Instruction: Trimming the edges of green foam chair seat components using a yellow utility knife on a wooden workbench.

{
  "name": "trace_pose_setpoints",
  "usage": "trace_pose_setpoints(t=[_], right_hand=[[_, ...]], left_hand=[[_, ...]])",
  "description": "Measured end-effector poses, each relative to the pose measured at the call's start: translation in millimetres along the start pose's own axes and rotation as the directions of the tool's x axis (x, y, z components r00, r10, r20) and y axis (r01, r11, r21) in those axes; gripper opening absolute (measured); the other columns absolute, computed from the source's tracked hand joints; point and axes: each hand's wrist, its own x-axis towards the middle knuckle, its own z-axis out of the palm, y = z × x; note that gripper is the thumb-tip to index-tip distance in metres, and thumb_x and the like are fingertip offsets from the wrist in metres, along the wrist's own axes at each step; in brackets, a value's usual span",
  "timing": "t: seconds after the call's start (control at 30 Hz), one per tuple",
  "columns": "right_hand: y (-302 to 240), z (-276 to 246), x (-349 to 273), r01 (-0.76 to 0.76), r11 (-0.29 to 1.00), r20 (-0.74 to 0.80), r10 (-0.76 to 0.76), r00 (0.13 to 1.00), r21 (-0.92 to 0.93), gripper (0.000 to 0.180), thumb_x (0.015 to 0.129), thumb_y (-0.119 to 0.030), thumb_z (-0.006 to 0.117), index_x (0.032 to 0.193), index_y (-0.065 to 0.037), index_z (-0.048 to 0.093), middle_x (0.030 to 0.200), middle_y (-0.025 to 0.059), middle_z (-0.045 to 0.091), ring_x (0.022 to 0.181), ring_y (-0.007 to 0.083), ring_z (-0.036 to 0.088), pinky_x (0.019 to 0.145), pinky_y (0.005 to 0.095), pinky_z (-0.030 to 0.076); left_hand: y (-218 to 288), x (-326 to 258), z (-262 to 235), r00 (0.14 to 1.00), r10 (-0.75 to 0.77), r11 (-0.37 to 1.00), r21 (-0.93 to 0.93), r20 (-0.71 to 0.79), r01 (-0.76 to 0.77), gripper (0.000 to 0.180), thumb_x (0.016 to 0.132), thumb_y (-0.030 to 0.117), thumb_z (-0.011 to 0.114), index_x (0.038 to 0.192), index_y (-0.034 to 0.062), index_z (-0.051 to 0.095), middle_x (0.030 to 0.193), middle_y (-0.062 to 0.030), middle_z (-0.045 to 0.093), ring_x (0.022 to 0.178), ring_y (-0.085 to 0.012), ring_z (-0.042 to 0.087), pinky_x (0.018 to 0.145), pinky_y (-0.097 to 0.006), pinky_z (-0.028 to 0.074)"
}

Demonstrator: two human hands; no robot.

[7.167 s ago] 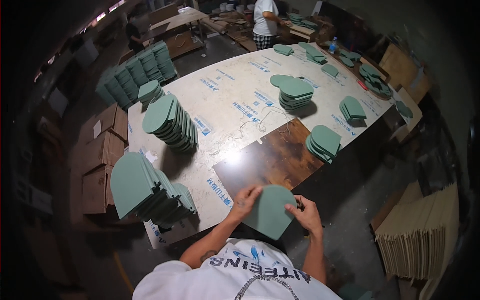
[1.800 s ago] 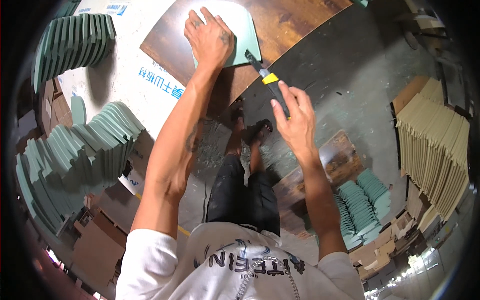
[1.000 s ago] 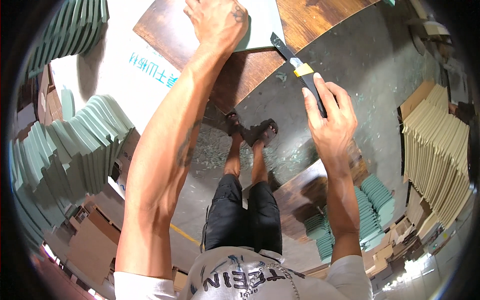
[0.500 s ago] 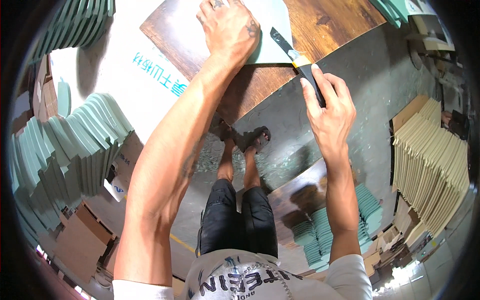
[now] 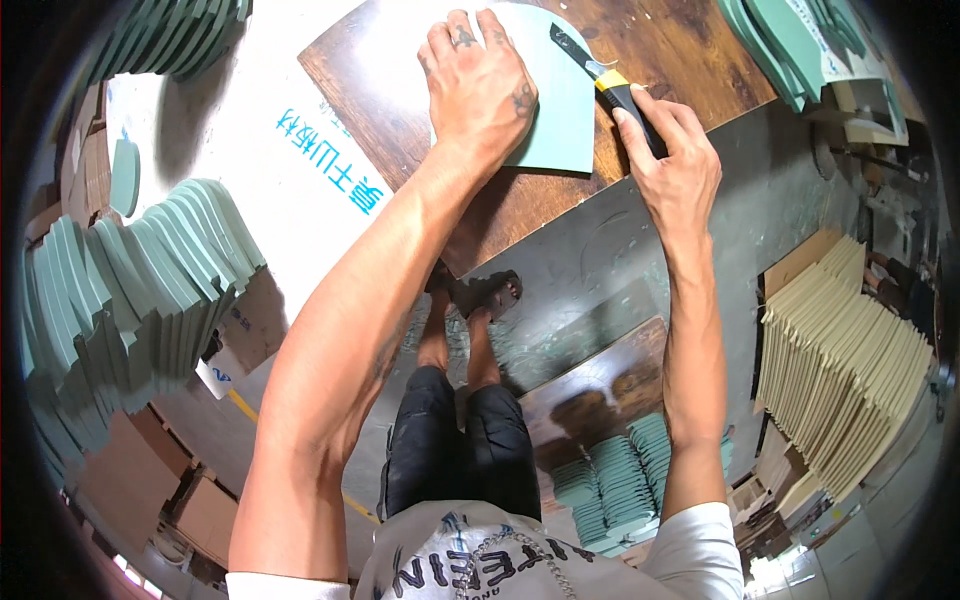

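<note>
Pale green foam sheet (image 5: 545,100), curved at its far edge, straight along the near one, lies flat on the dark wooden board (image 5: 680,60). Board sits at the table edge, above the person's sandalled feet.

Left hand (image 5: 480,85) spreads palm-down on the sheet's left half, fingers flat, pinning rather than gripping it. Right hand (image 5: 670,165), just right of the sheet, is closed around a utility knife (image 5: 605,85) with a yellow and black handle; the blade tip rests at the sheet's upper right edge.

Sheet looks thin, light and bendable, probably soft enough to dent or tear. Likely to skid on the smooth board unless pressed down. Best held by flat palm pressure well clear of the blade line.

Left of the board: white printed table covering (image 5: 270,180), then fanned stacks of green pieces (image 5: 130,300). Right of the board, lower down: stacked tan sheets (image 5: 850,370). More green pieces (image 5: 610,480) on the floor below.
</note>
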Motion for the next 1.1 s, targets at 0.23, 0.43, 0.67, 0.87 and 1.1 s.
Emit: trace_pose_setpoints(t=[0.23, 0.43, 0.67, 0.87, 1.1], right_hand=[[20, -3, 15, 0.138, 0.99, 0.045, -0.138, 0.989, -0.001, 0.029, 0.09, -0.027, 0.077, 0.114, -0.011, 0.078, 0.098, 0.0055, 0.072, 0.088, 0.0243, 0.07, 0.074, 0.0365, 0.057], [23, -31, -10, 0.126, 0.989, 0.104, -0.133, 0.986, 0.072, 0.03, 0.086, -0.021, 0.081, 0.115, -0.01, 0.077, 0.1, 0.0073, 0.072, 0.086, 0.0258, 0.069, 0.073, 0.0367, 0.056], [32, -30, 5, 0.116, 0.992, 0.106, -0.12, 0.987, 0.042, 0.032, 0.084, -0.017, 0.082, 0.114, -0.009, 0.078, 0.1, 0.0067, 0.07, 0.084, 0.0249, 0.066, 0.073, 0.0359, 0.055], [44, -29, 20, 0.159, 0.981, 0.197, -0.178, 0.964, 0.106, 0.036, 0.082, -0.013, 0.082, 0.117, -0.007, 0.077, 0.1, 0.0085, 0.069, 0.084, 0.0265, 0.065, 0.073, 0.0368, 0.054], [51, -22, 56, 0.228, 0.963, 0.274, -0.26, 0.926, 0.141, 0.04, 0.079, -0.011, 0.084, 0.118, -0.006, 0.077, 0.1, 0.009, 0.07, 0.081, 0.0249, 0.064, 0.07, 0.0362, 0.053]], left_hand=[[-4, 0, 6, 0.998, 0.05, 0.999, 0.002, -0.034, -0.05, 0.045, 0.101, 0.019, 0.049, 0.136, -0.0095, 0.052, 0.136, -0.0383, 0.049, 0.122, -0.0518, 0.05, 0.106, -0.06, 0.039], [-3, 9, 1, 0.997, 0.072, 0.997, 0.002, 0.006, -0.072, 0.039, 0.101, 0.016, 0.05, 0.134, -0.0042, 0.055, 0.134, -0.0291, 0.054, 0.123, -0.0464, 0.051, 0.107, -0.056, 0.042], [0, 14, -2, 0.995, 0.076, 0.996, -0.045, 0.059, -0.073, 0.039, 0.099, 0.011, 0.053, 0.137, -0.0019, 0.052, 0.134, -0.025, 0.051, 0.124, -0.0434, 0.049, 0.106, -0.055, 0.042], [-1, 13, -9, 0.993, 0.054, 0.994, -0.098, 0.103, -0.043, 0.047, 0.097, 0.007, 0.059, 0.141, -0.0039, 0.048, 0.136, -0.0243, 0.049, 0.124, -0.043, 0.048, 0.106, -0.055, 0.041], [0, 14, -10, 0.993, 0.037, 0.989, -0.145, 0.11, -0.02, 0.052, 0.097, 0.008, 0.06, 0.146, -0.0033, 0.046, 0.138, -0.0242, 0.048, 0.127, -0.042, 0.048, 0.108, -0.054, 0.04]])
